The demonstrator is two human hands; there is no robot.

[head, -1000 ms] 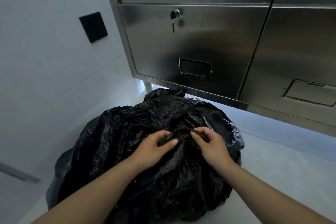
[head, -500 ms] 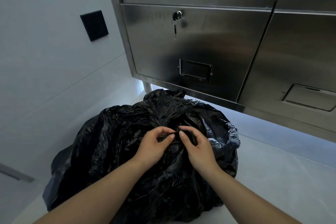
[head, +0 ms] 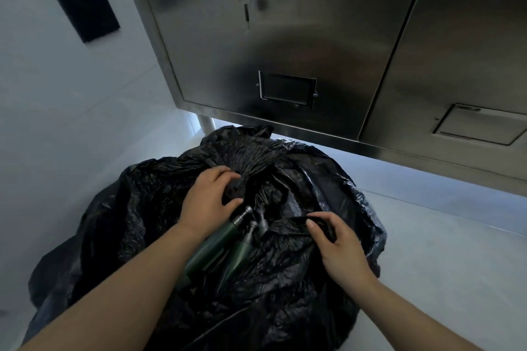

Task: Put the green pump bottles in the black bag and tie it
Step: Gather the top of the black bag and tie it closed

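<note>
A large crumpled black bag lies on the pale floor in front of me. Its mouth gapes in the middle, and dark green pump bottles lie inside with their grey pump heads pointing away from me. My left hand grips a bunched fold of the bag's plastic at the far side of the opening. My right hand pinches the bag's edge on the right side of the opening. The bottles' lower ends are hidden under my left forearm and the plastic.
A stainless-steel cabinet stands just behind the bag, with a key hanging in its lock and a label holder. A white wall with a black plate is on the left. Pale floor stretches to the right.
My hands were together, pinching the bag's gathered top. They have moved apart, each holding plastic, and the mouth now gapes so the green bottles show.
</note>
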